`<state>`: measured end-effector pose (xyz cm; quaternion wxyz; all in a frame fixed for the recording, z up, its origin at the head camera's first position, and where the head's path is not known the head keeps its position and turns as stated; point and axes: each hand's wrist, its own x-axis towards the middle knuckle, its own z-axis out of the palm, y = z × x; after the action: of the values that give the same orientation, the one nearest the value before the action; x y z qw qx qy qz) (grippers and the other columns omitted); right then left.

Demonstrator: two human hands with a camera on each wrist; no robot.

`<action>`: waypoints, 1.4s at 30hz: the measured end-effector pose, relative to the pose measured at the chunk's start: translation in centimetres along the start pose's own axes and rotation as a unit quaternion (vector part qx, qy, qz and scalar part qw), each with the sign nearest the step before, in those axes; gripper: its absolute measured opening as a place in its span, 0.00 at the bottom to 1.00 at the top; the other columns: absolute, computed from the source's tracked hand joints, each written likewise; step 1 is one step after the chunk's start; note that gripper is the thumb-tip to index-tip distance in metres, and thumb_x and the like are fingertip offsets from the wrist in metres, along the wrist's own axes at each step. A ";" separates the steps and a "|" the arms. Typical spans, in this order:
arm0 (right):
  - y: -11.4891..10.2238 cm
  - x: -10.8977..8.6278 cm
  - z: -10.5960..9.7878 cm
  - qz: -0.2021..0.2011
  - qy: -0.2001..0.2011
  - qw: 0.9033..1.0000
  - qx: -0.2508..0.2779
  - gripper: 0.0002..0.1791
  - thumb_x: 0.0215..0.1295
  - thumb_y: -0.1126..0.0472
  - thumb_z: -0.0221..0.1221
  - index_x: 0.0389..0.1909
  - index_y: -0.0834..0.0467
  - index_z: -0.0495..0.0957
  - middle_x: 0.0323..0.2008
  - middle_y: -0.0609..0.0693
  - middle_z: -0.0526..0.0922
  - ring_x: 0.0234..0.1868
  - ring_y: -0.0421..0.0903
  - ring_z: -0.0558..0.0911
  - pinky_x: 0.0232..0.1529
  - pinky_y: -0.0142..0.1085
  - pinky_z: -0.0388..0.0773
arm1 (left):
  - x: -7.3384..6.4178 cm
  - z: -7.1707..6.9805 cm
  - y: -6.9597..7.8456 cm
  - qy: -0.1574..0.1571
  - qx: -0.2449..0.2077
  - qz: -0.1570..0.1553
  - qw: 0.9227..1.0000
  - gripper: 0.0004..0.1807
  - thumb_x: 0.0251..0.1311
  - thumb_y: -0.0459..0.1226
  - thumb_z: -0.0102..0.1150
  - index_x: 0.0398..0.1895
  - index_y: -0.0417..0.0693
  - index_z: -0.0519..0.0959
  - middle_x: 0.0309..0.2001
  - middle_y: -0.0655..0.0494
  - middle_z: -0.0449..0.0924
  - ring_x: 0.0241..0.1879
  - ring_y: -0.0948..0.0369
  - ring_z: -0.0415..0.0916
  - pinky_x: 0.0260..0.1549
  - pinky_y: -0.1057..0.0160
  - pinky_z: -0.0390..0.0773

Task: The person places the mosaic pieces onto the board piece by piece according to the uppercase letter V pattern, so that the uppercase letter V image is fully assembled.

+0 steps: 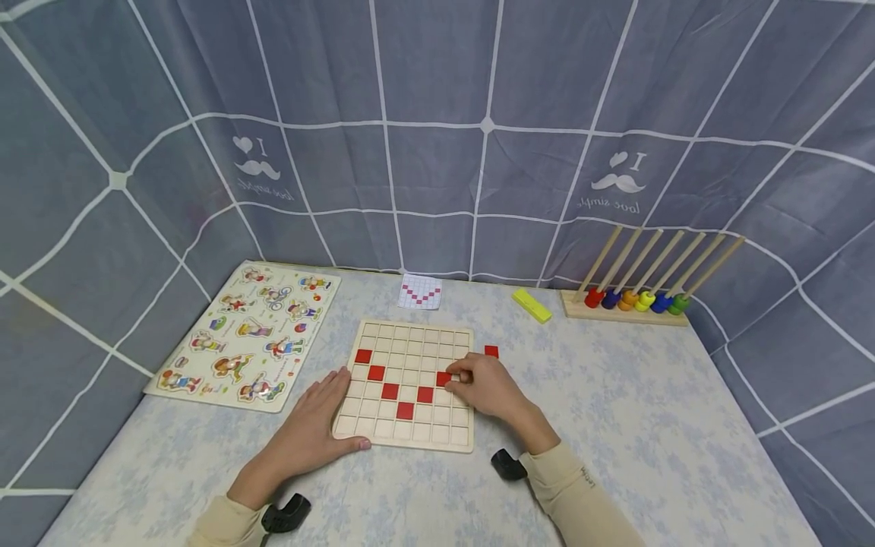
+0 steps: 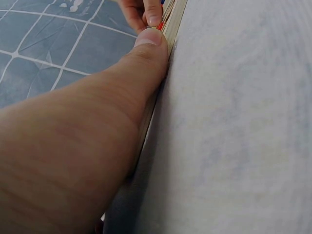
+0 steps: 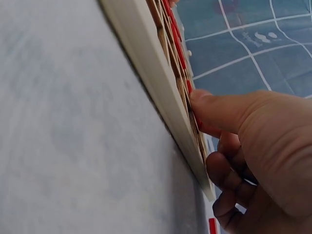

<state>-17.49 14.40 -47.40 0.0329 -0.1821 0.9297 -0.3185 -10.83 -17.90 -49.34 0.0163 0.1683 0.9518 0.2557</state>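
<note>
A square wooden grid board (image 1: 383, 433) lies on the table, with several red square tiles in its cells forming a V. My left hand (image 1: 311, 429) rests against the board's left side, fingers straight, thumb at the near edge. In the left wrist view the left thumb (image 2: 141, 58) lies along that edge. Over the board's right side, my right hand (image 1: 488, 384) pinches a red tile (image 1: 443, 378) between thumb and fingers. The right wrist view shows the right thumb (image 3: 209, 105) against red at the grid; the fingers partly hide the tile.
Another red tile (image 1: 491, 351) lies right of the board. Behind it are a small pattern card (image 1: 420, 292) and a yellow block (image 1: 532, 305). A peg stand with coloured beads (image 1: 625, 311) stands back right; a picture puzzle board (image 1: 249, 334) lies left.
</note>
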 end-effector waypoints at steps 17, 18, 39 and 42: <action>5.4 -0.2 -3.7 0.034 0.064 0.996 0.043 0.24 0.60 0.54 0.74 0.56 0.56 0.84 0.30 0.45 0.77 0.32 0.41 0.72 0.37 0.33 0.72 | 0.2 0.0 0.1 -0.002 -0.005 0.002 1.000 0.69 0.46 0.68 0.71 0.80 0.35 0.52 0.80 0.39 0.54 0.80 0.41 0.51 0.77 0.40 0.51; 6.0 -0.3 -3.9 0.037 0.067 0.996 0.039 0.25 0.59 0.54 0.74 0.57 0.56 0.84 0.30 0.45 0.77 0.32 0.42 0.72 0.38 0.33 0.71 | 0.2 0.0 0.0 -0.004 -0.005 0.002 1.000 0.69 0.46 0.68 0.71 0.80 0.35 0.52 0.80 0.40 0.53 0.80 0.41 0.51 0.77 0.40 0.51; 8.0 0.1 -3.6 0.041 0.090 0.995 -0.023 0.19 0.66 0.56 0.68 0.55 0.57 0.85 0.30 0.47 0.76 0.31 0.43 0.68 0.34 0.34 0.65 | 0.1 -0.1 0.2 0.001 -0.008 0.005 1.000 0.67 0.48 0.67 0.70 0.80 0.35 0.52 0.80 0.40 0.54 0.80 0.41 0.51 0.77 0.39 0.51; 8.1 0.1 -3.5 0.042 0.094 0.994 -0.021 0.17 0.66 0.55 0.68 0.51 0.57 0.85 0.30 0.46 0.76 0.30 0.42 0.69 0.33 0.33 0.66 | 0.1 -0.1 0.0 -0.002 -0.006 0.003 1.000 0.67 0.48 0.67 0.70 0.81 0.35 0.52 0.81 0.40 0.53 0.80 0.42 0.50 0.77 0.39 0.50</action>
<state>-20.76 22.33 -49.46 -0.0457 -0.1131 0.9420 -0.3127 -10.95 -17.88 -49.20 0.0183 0.1713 0.9498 0.2612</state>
